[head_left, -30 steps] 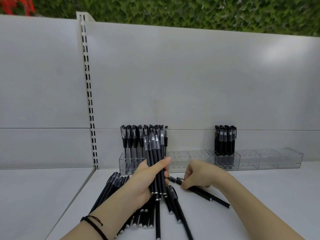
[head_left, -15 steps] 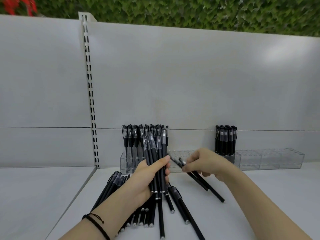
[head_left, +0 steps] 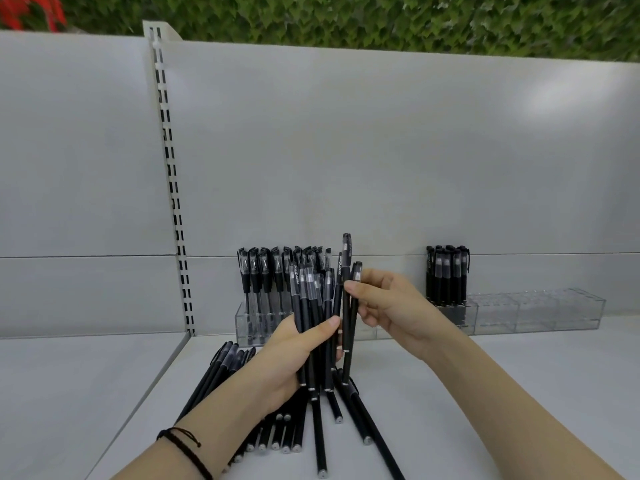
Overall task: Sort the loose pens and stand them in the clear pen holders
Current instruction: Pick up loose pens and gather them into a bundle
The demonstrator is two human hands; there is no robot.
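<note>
Our left hand (head_left: 294, 351) grips an upright bundle of pens (head_left: 313, 306). Our right hand (head_left: 391, 306) pinches two more pens (head_left: 346, 323) just beside it. Loose pens (head_left: 214, 379) lie by the left edge of the shelf (head_left: 502, 393). Clear holders (head_left: 540, 311) line the back edge. The leftmost holds a standing row (head_left: 263, 271), and another holds a small cluster (head_left: 446, 275).

Left hand (head_left: 294, 355) wraps the upright pen bundle (head_left: 311, 306), thumb across its front, forearm coming from lower left. Right hand (head_left: 394, 306) sits just right of the bundle, fingers (head_left: 352, 285) pinching two pens (head_left: 346, 327), forearm from lower right.
</note>
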